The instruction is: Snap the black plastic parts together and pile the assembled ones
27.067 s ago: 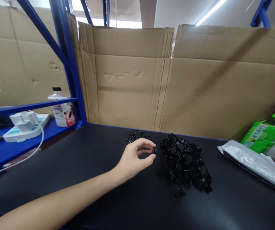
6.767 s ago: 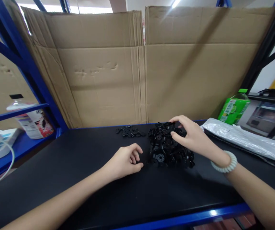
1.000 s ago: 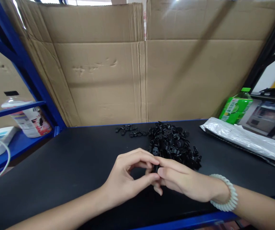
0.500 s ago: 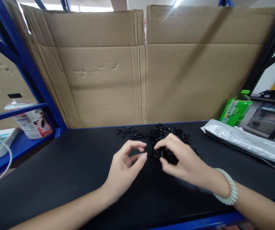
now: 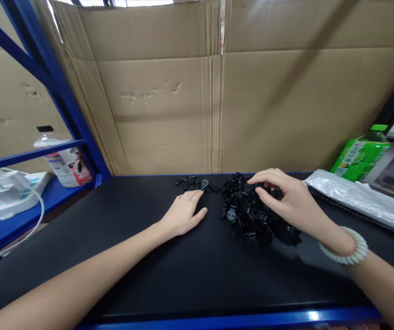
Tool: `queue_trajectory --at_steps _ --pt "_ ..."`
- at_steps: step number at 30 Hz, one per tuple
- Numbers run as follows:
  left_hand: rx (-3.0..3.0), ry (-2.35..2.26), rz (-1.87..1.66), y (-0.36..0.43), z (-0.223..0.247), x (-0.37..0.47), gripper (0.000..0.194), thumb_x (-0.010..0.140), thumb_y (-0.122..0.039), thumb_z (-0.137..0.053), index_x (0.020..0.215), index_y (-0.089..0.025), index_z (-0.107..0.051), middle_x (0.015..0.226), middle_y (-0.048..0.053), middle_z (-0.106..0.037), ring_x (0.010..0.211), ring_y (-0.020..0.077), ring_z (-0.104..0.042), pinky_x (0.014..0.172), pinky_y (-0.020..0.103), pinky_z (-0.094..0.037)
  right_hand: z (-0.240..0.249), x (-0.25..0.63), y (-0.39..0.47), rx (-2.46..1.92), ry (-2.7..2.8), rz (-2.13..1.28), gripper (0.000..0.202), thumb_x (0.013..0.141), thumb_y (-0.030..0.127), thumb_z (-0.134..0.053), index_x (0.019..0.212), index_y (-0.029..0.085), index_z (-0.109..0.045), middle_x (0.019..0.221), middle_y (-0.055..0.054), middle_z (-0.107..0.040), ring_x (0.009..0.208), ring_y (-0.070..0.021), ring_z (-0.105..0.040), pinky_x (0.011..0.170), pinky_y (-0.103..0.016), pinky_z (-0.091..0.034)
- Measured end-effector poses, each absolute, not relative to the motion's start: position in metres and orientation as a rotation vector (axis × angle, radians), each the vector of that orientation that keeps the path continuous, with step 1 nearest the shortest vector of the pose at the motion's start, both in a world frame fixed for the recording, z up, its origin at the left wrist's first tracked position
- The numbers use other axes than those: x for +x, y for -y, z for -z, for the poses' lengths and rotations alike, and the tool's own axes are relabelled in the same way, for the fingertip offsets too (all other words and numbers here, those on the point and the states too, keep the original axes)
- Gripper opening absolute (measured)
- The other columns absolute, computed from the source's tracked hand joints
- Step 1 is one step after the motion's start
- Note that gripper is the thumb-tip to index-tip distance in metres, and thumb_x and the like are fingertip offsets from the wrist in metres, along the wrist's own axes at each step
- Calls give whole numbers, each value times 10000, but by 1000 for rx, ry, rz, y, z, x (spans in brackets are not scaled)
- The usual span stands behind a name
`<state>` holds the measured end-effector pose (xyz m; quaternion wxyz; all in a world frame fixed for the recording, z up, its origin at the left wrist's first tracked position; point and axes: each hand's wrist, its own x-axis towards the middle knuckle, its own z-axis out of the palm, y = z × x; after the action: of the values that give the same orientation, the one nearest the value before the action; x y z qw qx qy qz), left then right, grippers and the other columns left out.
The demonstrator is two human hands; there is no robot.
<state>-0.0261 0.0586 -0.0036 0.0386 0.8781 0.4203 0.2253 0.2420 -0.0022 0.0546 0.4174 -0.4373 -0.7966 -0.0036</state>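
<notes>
Small black plastic parts lie heaped in a pile [image 5: 252, 213] right of the middle of the black tabletop. Several more form a loose group [image 5: 192, 181] farther back and to the left. My left hand [image 5: 182, 213] reaches flat and palm down, fingers stretched out. Its fingertips end close to one round part with holes [image 5: 204, 184]; whether they touch it I cannot tell. Over the back right of the pile hovers my right hand [image 5: 284, 192], fingers curved and thumb apart, with no part visible in its grip. A pale coiled band [image 5: 350, 247] circles that wrist.
Cardboard sheets [image 5: 169, 101] stand along the back edge. At right lie a silvery plastic package [image 5: 365, 197] and a green bottle [image 5: 360, 153]. On a blue shelf at left are a labelled bottle [image 5: 68, 165] and a white power strip [image 5: 14, 197] with a cable.
My left hand has flattened and stretched forward toward the loose group. The right hand has lifted back and right, and the pile now spreads wider toward me. The view has shifted slightly.
</notes>
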Motion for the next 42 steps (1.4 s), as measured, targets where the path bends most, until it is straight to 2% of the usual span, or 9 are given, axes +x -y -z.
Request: queue_trajectory --at_steps 10,14,17,20,25,28,31,37,42 --pt "2678 -1370 -858 -66 5 -31 234 825 -177 -590 1057 -149 -590 860 55 -601 844 225 -610 796 372 -511 -50 222 24 -1033 1928 -354 142 878 186 -515 922 224 -644 951 -51 -643 861 -201 -577 756 -329 -441" --pt "2649 -1334 -898 -69 3 -34 177 790 -195 -649 964 -163 -666 837 44 -613 788 209 -630 737 338 -527 -50 214 33 -989 1951 -504 141 889 205 -510 898 219 -650 919 -58 -648 846 -208 -585 752 -339 -443" --pt "2619 -1327 -1031 -64 -5 -32 181 795 -194 -638 968 -161 -676 910 72 -638 884 235 -621 818 380 -509 -47 209 38 -983 1963 -650 145 895 216 -507 907 208 -651 931 -65 -641 854 -205 -582 755 -343 -450" --pt "2560 -1301 -1207 -46 -16 -24 215 817 -193 -604 1024 -171 -655 935 69 -662 900 220 -621 848 377 -500 -42 203 42 -1019 1895 -1003 157 899 250 -509 1005 195 -611 927 -62 -627 782 -172 -579 702 -321 -475" --pt "2279 -940 -1329 6 -28 -3 254 766 -150 -651 1018 -173 -670 875 34 -701 786 166 -653 754 287 -539 -34 194 47 -971 1585 -1536 508 901 400 -516 1336 199 -348 1035 -88 -536 785 -173 -580 611 -319 -522" --pt "2261 -806 -1292 29 -27 5 263 724 -87 -669 971 -173 -696 802 20 -698 718 144 -647 710 258 -545 -31 191 49 -903 1624 -1578 553 921 447 -483 1383 197 -309 1022 -82 -506 848 -188 -570 669 -342 -527" --pt "2195 -714 -1287 37 -22 8 309 716 -47 -659 996 -173 -702 828 34 -701 690 136 -654 667 249 -564 -29 191 50 -876 1798 -1491 443 962 425 -419 1346 205 -408 982 -57 -521 771 -150 -526 710 -336 -494" --pt "1877 -712 -1194 33 -21 7 234 701 -131 -754 933 -167 -748 868 74 -712 750 189 -692 696 322 -614 -29 193 53 -933 1837 -1496 512 970 439 -400 1429 230 -312 1068 -72 -530 792 -151 -471 762 -332 -453" --pt "1630 -632 -1113 31 -24 8 252 634 -100 -796 878 -161 -770 843 63 -701 707 161 -666 656 296 -619 -32 194 55 -881 1883 -1493 480 980 472 -338 1413 271 -389 1011 -57 -520 815 -162 -437 766 -323 -437"
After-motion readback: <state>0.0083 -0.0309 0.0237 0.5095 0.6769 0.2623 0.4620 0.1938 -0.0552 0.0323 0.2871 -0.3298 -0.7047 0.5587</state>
